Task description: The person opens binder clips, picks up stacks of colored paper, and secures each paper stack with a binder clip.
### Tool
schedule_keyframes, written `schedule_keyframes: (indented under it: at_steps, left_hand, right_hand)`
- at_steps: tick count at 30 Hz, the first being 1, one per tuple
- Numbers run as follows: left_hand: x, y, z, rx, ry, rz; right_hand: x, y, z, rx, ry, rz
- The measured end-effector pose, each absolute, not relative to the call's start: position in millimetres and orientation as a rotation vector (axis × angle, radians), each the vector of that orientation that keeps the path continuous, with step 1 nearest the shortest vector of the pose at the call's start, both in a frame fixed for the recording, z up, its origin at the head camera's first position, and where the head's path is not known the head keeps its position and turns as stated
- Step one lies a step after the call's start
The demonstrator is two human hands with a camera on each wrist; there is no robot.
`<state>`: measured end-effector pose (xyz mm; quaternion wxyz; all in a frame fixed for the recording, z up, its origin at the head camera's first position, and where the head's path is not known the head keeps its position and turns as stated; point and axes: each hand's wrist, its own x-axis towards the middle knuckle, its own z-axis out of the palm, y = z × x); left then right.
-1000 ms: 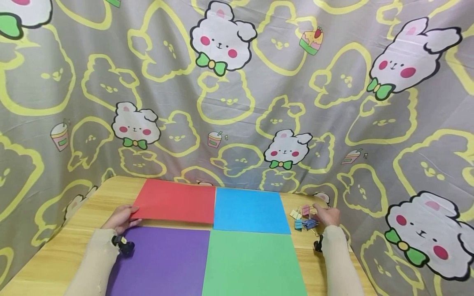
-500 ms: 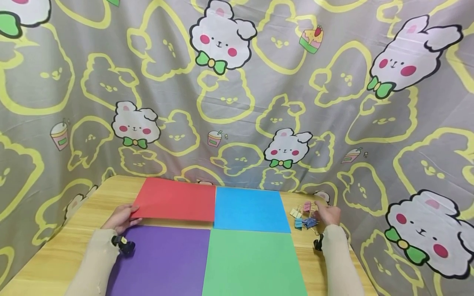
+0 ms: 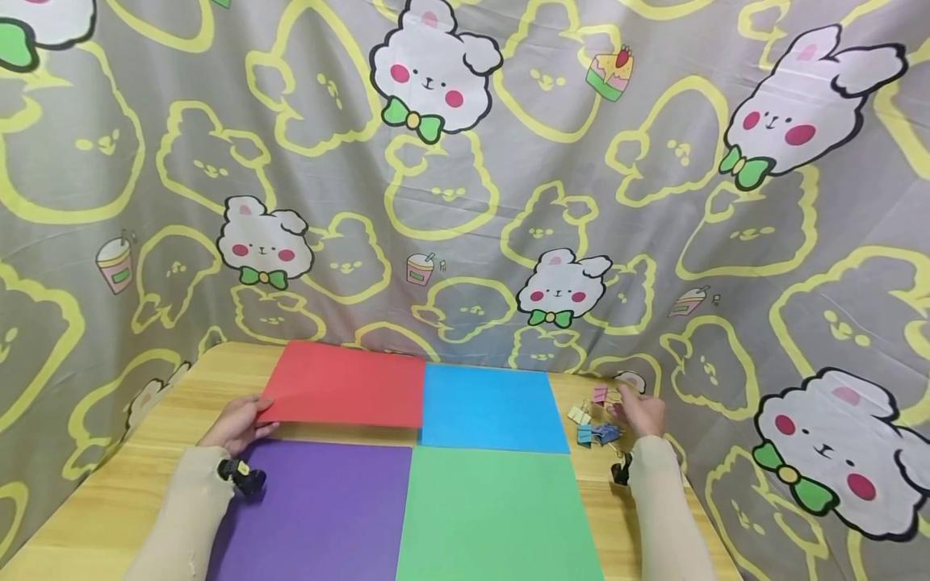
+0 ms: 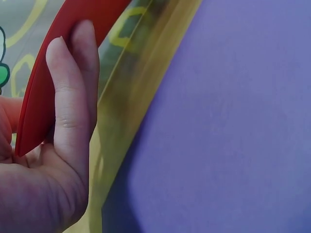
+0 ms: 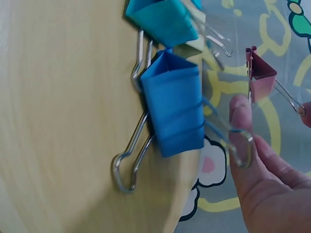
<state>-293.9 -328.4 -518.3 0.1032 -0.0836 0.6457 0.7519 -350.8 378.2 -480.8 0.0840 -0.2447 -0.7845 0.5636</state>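
My left hand (image 3: 236, 424) grips the left corner of a red sheet (image 3: 345, 383). The sheet's near edge is raised off the table, and in the left wrist view its corner bends between the thumb and fingers (image 4: 70, 102). On the right, my right hand (image 3: 643, 411) pinches a pink binder clip (image 5: 263, 80) by its wire handles. The clip hangs above the other clips. Below it lie a blue binder clip (image 5: 175, 107), a teal binder clip (image 5: 163, 22) and a pale yellow binder clip (image 3: 579, 415).
A blue sheet (image 3: 494, 407) lies right of the red one. A purple sheet (image 3: 312, 508) and a green sheet (image 3: 501, 512) lie nearer to me on the wooden table (image 3: 94, 516). A patterned curtain (image 3: 465, 186) hangs right behind the table.
The red sheet's near edge has risen a little in my left hand. My right hand has lifted the pink binder clip slightly up and away from the other clips.
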Motion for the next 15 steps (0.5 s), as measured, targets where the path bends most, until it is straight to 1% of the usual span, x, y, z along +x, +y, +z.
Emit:
schedule_keyframes:
  at_steps: [15]
  left_hand:
    - [-290.0, -318.5, -510.8, -0.227, 1.886, 2.266]
  right_hand:
    - [-344.8, 361.9, -469.1, -0.646, -2.222, 1.806]
